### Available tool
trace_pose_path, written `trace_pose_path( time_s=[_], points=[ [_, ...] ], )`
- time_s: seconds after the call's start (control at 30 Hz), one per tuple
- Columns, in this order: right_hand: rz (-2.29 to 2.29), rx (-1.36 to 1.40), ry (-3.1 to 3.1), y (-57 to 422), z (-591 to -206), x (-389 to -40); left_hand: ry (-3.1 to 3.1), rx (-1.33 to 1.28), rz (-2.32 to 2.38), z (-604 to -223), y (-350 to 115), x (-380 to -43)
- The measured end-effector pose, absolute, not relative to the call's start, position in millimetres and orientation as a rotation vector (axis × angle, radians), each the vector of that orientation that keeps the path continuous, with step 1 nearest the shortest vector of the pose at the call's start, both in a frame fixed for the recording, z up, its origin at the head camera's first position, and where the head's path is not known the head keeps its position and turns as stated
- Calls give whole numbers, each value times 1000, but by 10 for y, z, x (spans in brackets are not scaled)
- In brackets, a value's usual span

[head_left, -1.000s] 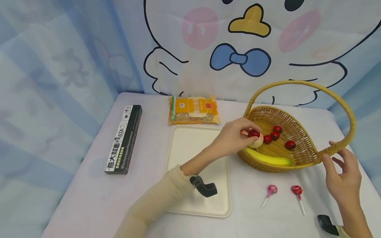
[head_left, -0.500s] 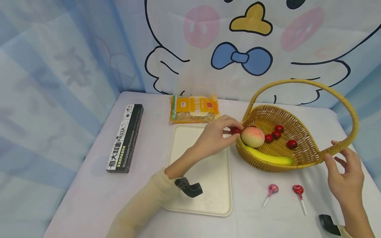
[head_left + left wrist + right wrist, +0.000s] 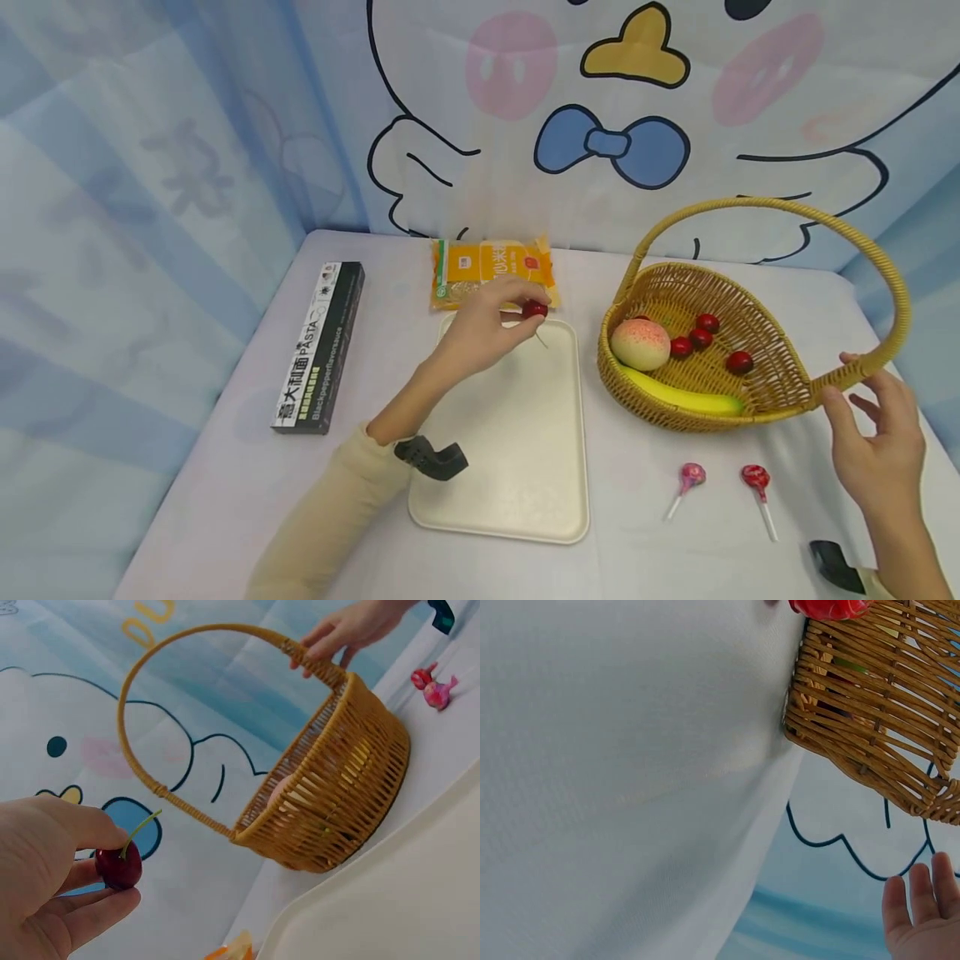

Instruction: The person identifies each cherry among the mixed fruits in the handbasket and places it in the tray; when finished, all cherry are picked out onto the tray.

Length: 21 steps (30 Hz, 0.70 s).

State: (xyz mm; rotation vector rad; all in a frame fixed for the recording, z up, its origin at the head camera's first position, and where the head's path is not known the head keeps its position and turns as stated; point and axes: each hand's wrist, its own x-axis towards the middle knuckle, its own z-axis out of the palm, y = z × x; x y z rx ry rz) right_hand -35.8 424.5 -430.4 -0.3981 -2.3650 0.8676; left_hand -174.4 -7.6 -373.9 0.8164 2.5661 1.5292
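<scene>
In the head view my left hand [image 3: 483, 329] pinches a dark red cherry [image 3: 535, 308] between thumb and fingers, above the far end of a cream tray [image 3: 510, 475]. The cherry's green stem [image 3: 144, 829] shows in the left wrist view. At the right, my right hand [image 3: 881, 437] holds the base of the handle [image 3: 896, 312] of a wicker basket [image 3: 660, 419] between thumb and forefinger; its other fingers [image 3: 922, 896] are loosely extended in the right wrist view. Inside the basket lie a peach [image 3: 640, 345], a banana [image 3: 690, 402] and several cherries [image 3: 739, 362].
An orange bag of grain [image 3: 487, 262] lies behind the tray, partly covered by my left hand. To the left is a black and white pasta box [image 3: 318, 346]. Two lollipops, one pink [image 3: 692, 477] and one red [image 3: 756, 479], lie in front of the basket.
My left hand has lifted a cherry from the basket and carried it left over the tray, uncovering the peach. The right hand stays at the basket handle.
</scene>
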Motion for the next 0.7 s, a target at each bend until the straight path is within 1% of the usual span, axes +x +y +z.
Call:
trace_pose_path(
  time_s=[0.3,0.53,0.7],
  points=[
    [869,-388,-2360,4255,-4303,-352,2585,703,1579,-3787,-365,-1817],
    [885,-379,-2366,4248,-4308,-354,2663,635,1529,-3925,-571,-1837],
    [892,-346,-2348,4264,-4325,-358,2664,579,1501,-4023,-631,-1852]
  ],
)
